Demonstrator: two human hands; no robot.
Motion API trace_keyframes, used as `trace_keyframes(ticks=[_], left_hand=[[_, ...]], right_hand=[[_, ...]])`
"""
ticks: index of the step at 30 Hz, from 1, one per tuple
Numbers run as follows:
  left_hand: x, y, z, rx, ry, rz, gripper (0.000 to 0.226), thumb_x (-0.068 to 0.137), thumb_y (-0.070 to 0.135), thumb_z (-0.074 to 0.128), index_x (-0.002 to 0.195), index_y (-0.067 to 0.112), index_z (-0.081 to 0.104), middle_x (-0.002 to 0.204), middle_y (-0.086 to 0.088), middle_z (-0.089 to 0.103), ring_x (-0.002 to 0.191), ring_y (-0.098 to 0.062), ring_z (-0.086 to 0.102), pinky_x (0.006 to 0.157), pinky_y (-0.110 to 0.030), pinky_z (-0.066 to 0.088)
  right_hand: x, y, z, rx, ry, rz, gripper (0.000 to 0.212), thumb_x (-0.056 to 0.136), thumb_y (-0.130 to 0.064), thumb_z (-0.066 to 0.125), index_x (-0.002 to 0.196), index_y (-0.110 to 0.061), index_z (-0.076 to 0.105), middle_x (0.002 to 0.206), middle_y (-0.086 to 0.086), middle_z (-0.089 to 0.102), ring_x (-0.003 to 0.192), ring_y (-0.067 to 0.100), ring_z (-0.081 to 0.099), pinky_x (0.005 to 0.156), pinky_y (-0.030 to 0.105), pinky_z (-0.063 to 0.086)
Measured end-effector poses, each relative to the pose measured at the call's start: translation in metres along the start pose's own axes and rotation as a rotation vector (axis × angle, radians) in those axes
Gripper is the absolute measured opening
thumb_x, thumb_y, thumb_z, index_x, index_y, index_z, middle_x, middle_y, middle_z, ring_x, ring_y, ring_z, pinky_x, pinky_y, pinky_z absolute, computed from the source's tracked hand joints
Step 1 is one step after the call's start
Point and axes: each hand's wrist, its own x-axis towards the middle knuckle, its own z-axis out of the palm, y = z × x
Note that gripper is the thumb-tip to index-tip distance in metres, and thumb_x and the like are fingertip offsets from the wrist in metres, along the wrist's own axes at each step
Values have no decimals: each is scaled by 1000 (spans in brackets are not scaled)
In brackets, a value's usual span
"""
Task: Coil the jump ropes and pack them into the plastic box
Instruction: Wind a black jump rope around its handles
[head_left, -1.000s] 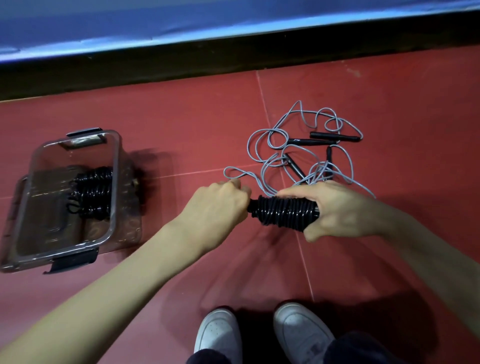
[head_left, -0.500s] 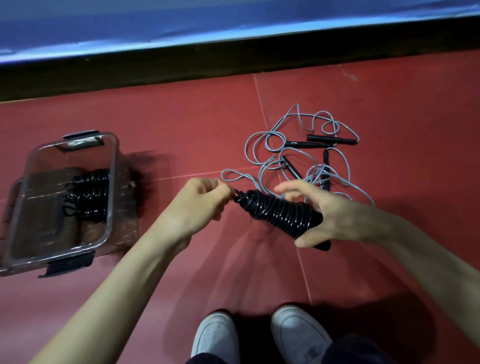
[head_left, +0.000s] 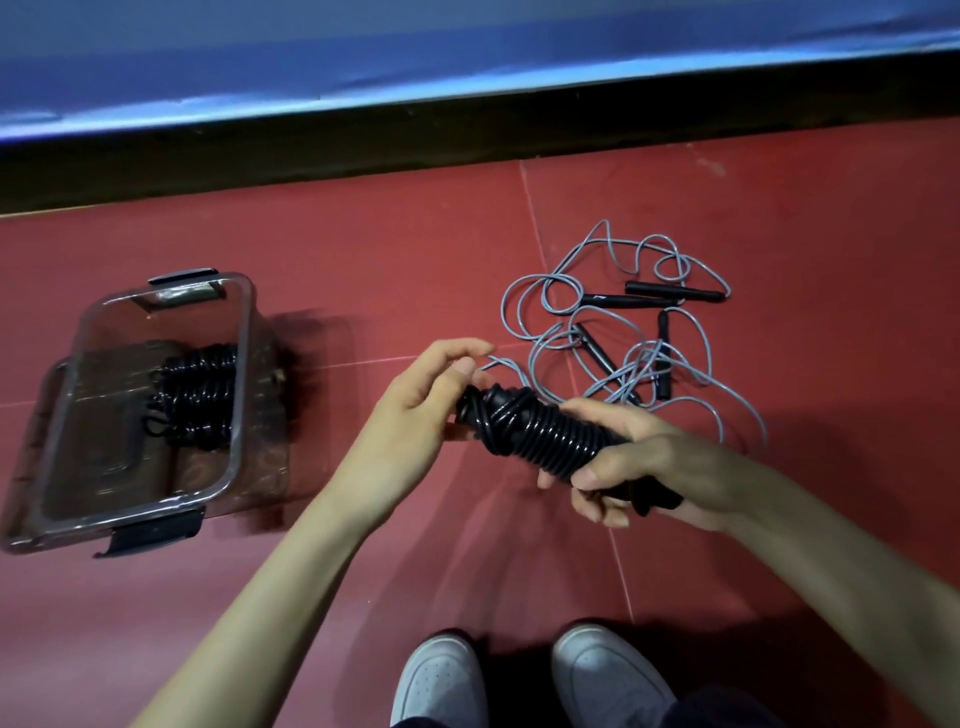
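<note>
A smooth red floor (head_left: 363, 249) fills most of the frame, crossed by thin pale seams, and ends along the top at a black strip (head_left: 311, 150) under a blue padded edge (head_left: 415, 57). Bare floor lies between the box and the hands, and across the lower left.

At the left stands a clear plastic box (head_left: 244, 364), rectangular with rounded corners, lid off, dark latches at its near and far ends. Inside, against its right wall, lies a coiled black rope (head_left: 200, 397).

In the upper right a loose grey rope (head_left: 613, 332) sprawls in tangled loops among slim black handles (head_left: 670, 292).

At centre, a glossy black rope bundle (head_left: 540, 428) is wound in tight ribbed turns, tilted from upper left to lower right. The right hand (head_left: 639, 462) is clamped around its lower end, fingers curled. The left hand (head_left: 421, 400) is half open, thumb and fingertips touching the bundle's upper end.

Two white shoes (head_left: 441, 680) show at the bottom edge.
</note>
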Motion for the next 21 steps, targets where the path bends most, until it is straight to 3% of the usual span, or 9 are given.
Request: trace_keyframes(ticks=[3,7,11,13,16,18,21], left_hand=[[-4,3,-6,33,-62,56,17,95,18,50,101,24,65,88,14,67,75,-2,60,69,-25,55],[-3,-4,-16,-71,104,-23,12,93,17,55,97,15,66,78,9,67,69,-7,61,60,-20,53],[-5,-11,-24,-76,136,-93,14,95,21,53,101,16,65,78,5,65,65,-9,61,62,-23,55],[-7,-17,-31,118,106,8,17,92,33,59,105,23,63,92,9,65,79,-2,62,76,-24,54],[-7,-24,-50,591,30,254,58,77,62,61,125,31,53,119,13,52,111,-4,50,99,-16,36],[-4,-26,-63,821,5,341,79,75,70,54,141,29,41,132,12,44,119,-9,41,103,-20,30],[3,-23,-78,1103,38,494,73,80,69,48,140,28,43,132,11,48,117,-15,43,97,-28,28]], right_hand=[[7,-2,2,151,35,11,63,57,-25,82,112,-8,56,94,16,65,62,26,59,45,28,44],[12,-12,0,271,70,-68,76,52,-39,91,115,-11,58,101,18,66,82,38,68,65,37,56],[19,-16,5,156,198,-130,42,77,-18,67,118,-13,58,105,21,68,85,39,69,71,32,56],[27,-16,10,115,240,-138,38,81,-17,65,118,-12,55,99,19,70,78,36,70,66,29,53],[37,-18,17,139,254,-124,32,82,-21,62,112,-12,57,95,19,69,71,33,67,61,28,48],[45,-21,20,184,228,-115,29,82,-23,57,109,-12,58,94,19,69,69,32,66,60,27,48],[62,-22,25,194,194,-94,32,83,-25,57,111,-11,59,88,16,69,65,28,65,56,25,47]])
